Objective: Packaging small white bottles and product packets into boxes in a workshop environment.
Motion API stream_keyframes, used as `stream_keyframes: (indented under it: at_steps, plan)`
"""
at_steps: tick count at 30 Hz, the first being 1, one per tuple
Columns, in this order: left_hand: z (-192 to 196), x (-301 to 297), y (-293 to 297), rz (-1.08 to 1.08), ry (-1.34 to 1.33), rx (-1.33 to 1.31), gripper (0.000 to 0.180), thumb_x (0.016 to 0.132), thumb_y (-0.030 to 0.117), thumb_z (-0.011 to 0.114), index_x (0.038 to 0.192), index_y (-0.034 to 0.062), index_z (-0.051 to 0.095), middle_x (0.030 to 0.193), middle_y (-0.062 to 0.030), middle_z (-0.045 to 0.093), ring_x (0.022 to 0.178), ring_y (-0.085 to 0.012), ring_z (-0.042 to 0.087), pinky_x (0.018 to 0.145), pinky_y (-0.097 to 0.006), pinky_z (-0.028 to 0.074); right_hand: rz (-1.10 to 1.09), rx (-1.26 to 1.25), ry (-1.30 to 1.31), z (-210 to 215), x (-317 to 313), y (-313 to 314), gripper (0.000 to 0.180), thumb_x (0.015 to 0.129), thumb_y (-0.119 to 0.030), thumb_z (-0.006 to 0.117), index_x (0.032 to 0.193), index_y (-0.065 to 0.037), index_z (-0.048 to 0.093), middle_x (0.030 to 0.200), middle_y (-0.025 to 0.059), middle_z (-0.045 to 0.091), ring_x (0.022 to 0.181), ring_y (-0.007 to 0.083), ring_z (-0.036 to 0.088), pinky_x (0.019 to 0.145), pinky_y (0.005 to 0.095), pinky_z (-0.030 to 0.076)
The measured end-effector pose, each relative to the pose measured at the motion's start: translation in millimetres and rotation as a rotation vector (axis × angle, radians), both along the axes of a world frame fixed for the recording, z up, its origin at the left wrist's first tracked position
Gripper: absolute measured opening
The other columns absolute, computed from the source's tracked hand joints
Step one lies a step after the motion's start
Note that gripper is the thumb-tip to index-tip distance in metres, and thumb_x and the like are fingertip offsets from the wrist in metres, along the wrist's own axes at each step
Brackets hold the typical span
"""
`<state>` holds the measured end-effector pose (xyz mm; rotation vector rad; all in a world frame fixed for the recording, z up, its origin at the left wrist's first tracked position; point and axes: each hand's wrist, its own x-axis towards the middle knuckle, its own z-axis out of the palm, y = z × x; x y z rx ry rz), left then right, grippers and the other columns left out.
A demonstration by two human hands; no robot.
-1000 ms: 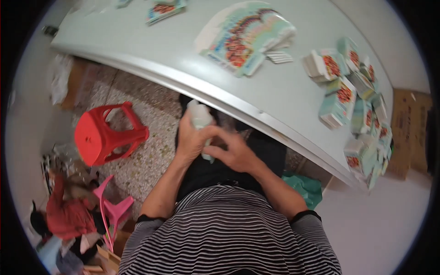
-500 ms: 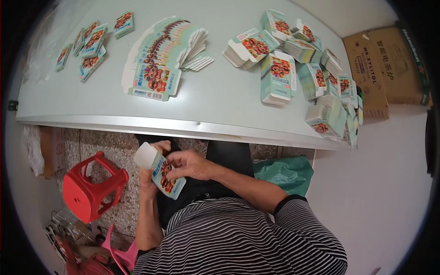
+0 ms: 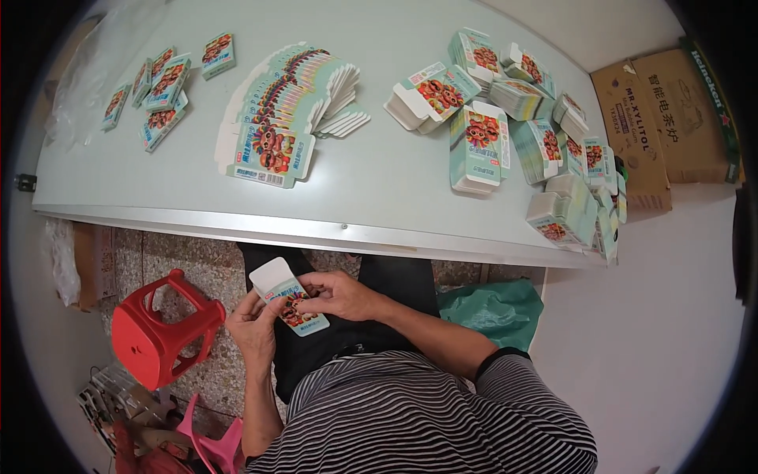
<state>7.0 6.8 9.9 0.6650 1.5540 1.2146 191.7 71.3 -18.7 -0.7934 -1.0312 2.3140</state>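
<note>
Above my lap I hold a small pale-green carton (image 3: 276, 283) with a colourful cartoon print and a white end flap standing out at its far end. My left hand (image 3: 254, 325) pinches its left edge, the thumb lying across the printed face. From the right, my right hand (image 3: 344, 299) grips the other edge, with its thumb on the front and its fingers partly hidden behind. On the table beyond, a fanned row of flat carton blanks (image 3: 272, 150) of the same print is spread out.
Several closed cartons (image 3: 167, 83) lie at the table's far left. Stacks of flat cartons (image 3: 478, 150) crowd its right side. Brown cardboard boxes (image 3: 647, 130) stand against the right wall. Below the metal table edge (image 3: 343, 227) are a red stool (image 3: 154, 328) and a green bag (image 3: 496, 312).
My left hand has shifted from beneath the carton to its left edge, thumb now on the front. The carton has moved slightly right, and the view has tilted a little.
</note>
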Motion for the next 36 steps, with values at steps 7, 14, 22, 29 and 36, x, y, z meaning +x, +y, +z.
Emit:
stream_keyframes:
  at_steps: [7,14,22,29,36]
  plan:
    - [7,-7,-3,-0.273,0.154,-0.116,0.021,0.090,0.009,0.067,0.106,-0.0039,0.070,0.089,-0.0046,0.072,0.078,-0.0078,0.063,0.069,-0.022,0.050,-0.031,0.032,-0.078,-23,-2,-8,0.031,0.083,-0.006,0.076,0.108,0.004,0.060,0.102,0.0117,0.069,0.092,0.0154,0.067,0.082,0.0308,0.055]
    - [-14,6,-5,0.032,-0.205,0.012,0.050,0.087,-0.001,0.069,0.132,-0.0064,0.048,0.106,-0.0161,0.069,0.090,-0.0169,0.068,0.079,-0.027,0.056,-0.264,0.236,-0.157,-16,-2,-18,0.064,0.083,0.005,0.071,0.139,0.005,0.039,0.115,0.0156,0.060,0.098,0.0149,0.063,0.083,0.0269,0.053]
    - [-32,9,-23,0.077,0.044,0.163,0.046,0.083,-0.004,0.073,0.126,-0.0049,0.055,0.104,-0.0146,0.068,0.091,-0.0160,0.067,0.078,-0.026,0.055,-0.161,0.387,-0.117,-24,-10,-18,0.059,0.087,-0.003,0.071,0.140,0.000,0.045,0.106,0.0081,0.063,0.091,0.0101,0.061,0.077,0.0245,0.052]
    - [-32,-5,-35,-0.217,0.158,0.108,0.026,0.085,-0.002,0.072,0.110,-0.0026,0.067,0.098,-0.0074,0.067,0.088,-0.0120,0.065,0.075,-0.023,0.052,-0.076,0.263,-0.033,-32,7,-19,0.022,0.086,0.007,0.066,0.106,0.002,0.057,0.112,0.0090,0.057,0.086,0.0081,0.061,0.074,0.0223,0.051]
    - [-23,-6,-38,-0.281,0.399,0.236,0.016,0.087,-0.001,0.069,0.102,-0.0029,0.069,0.107,-0.0119,0.068,0.091,-0.0158,0.066,0.077,-0.026,0.052,-0.091,0.340,-0.031,-24,5,-22,0.020,0.086,0.007,0.066,0.104,0.002,0.059,0.114,0.0090,0.055,0.085,0.0076,0.059,0.072,0.0216,0.050]
